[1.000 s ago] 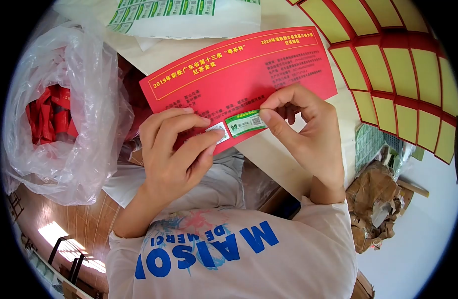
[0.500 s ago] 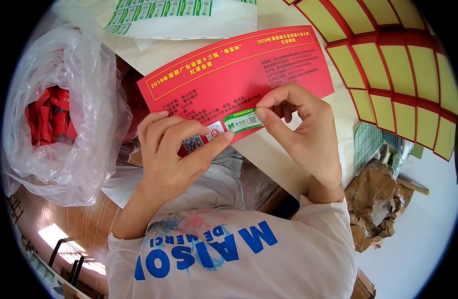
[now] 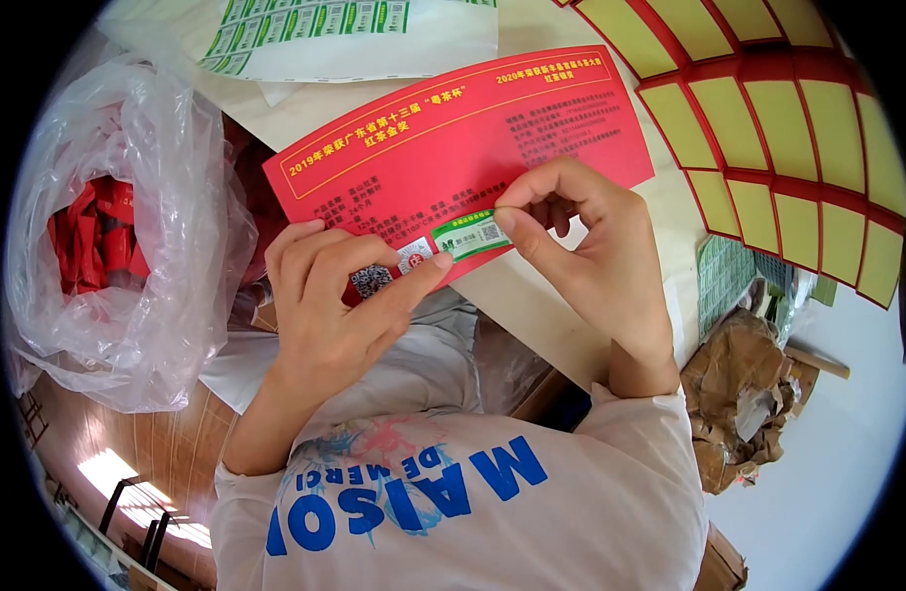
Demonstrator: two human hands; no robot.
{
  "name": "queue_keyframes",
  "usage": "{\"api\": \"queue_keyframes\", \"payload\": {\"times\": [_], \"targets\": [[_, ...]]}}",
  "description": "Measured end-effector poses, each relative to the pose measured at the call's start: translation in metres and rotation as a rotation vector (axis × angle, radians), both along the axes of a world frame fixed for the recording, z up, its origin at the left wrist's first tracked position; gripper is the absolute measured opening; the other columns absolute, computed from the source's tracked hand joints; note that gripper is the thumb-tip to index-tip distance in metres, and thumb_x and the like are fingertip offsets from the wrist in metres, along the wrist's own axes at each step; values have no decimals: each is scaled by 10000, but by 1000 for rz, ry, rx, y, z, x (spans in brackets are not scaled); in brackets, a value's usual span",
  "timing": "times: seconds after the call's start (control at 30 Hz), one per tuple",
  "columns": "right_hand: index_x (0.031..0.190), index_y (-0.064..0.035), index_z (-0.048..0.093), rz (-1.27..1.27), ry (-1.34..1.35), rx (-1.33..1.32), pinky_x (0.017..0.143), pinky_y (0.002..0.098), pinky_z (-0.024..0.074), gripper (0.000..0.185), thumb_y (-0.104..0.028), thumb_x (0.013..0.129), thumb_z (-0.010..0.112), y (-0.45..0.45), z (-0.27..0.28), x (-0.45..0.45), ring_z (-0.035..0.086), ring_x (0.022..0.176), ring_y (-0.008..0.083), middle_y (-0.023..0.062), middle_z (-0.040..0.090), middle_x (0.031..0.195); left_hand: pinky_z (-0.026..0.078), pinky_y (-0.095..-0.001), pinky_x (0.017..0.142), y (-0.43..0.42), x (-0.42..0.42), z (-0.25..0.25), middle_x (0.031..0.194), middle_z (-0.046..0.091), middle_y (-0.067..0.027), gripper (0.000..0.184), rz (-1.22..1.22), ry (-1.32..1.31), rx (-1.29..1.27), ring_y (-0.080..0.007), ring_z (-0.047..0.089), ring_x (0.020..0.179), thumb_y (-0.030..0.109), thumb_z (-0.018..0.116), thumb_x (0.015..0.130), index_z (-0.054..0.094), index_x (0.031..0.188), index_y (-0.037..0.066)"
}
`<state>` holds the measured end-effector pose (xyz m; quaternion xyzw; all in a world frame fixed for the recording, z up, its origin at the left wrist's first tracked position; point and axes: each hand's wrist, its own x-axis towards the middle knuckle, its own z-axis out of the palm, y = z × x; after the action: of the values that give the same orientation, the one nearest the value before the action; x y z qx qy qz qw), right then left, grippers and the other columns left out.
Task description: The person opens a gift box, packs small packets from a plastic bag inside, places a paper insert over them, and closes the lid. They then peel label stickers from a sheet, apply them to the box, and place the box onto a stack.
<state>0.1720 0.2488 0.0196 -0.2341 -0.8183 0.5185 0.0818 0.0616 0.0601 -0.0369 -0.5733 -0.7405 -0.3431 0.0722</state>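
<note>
A red card (image 3: 413,148) with gold and black Chinese print about tea lies partly over the table edge; whether it is a box face, I cannot tell. My left hand (image 3: 330,310) grips its lower left part, the fingers bent over the surface. One of its digits reaches right and touches the lower left corner of a green-and-white label sticker (image 3: 463,239). Pinched between thumb and forefinger of my right hand (image 3: 591,251) is the sticker's right end. A black-and-white QR code (image 3: 371,283) shows beside my left fingers, partly covered.
At the back lies a sheet of green stickers (image 3: 325,22). A clear plastic bag (image 3: 177,246) at left holds red packets (image 3: 103,236). Red-edged yellow trays (image 3: 788,123) stand at right, above crumpled brown paper (image 3: 734,394). The table's front edge runs below the card.
The card, sticker and both hands have shifted slightly left in view. My right pinch stays on the sticker's end, and my left hand keeps its place on the card.
</note>
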Motion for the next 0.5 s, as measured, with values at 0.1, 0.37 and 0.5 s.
{"api": "queue_keyframes", "payload": {"times": [0.1, 0.37, 0.5], "targets": [[853, -19, 638, -8, -1, -5, 629, 212, 396, 56, -12, 812, 674, 0, 0, 0, 503, 681, 54, -10, 619, 759, 378, -451, 887, 1, 0, 2, 907, 491, -18, 291, 2, -1, -12, -227, 456, 893, 117, 700, 693, 753, 962, 213], [985, 1, 618, -83, 56, 54, 600, 212, 425, 119, -36, 872, 621, 14, 0, 0, 527, 672, 63, 14, 606, 761, 352, -482, 975, -2, 0, 15, 1211, 562, -65, 407, -94, 66, -156, -242, 496, 1131, 292, 673, 765, 669, 1156, 178], [1047, 15, 596, -199, 46, -62, 566, 223, 434, 156, -81, 935, 546, 46, -4, -5, 522, 660, 61, 17, 589, 741, 262, -534, 1080, 11, 11, 26, 1422, 438, -102, 677, -162, 163, -422, -231, 389, 1329, 430, 653, 766, 503, 1327, 83]]}}
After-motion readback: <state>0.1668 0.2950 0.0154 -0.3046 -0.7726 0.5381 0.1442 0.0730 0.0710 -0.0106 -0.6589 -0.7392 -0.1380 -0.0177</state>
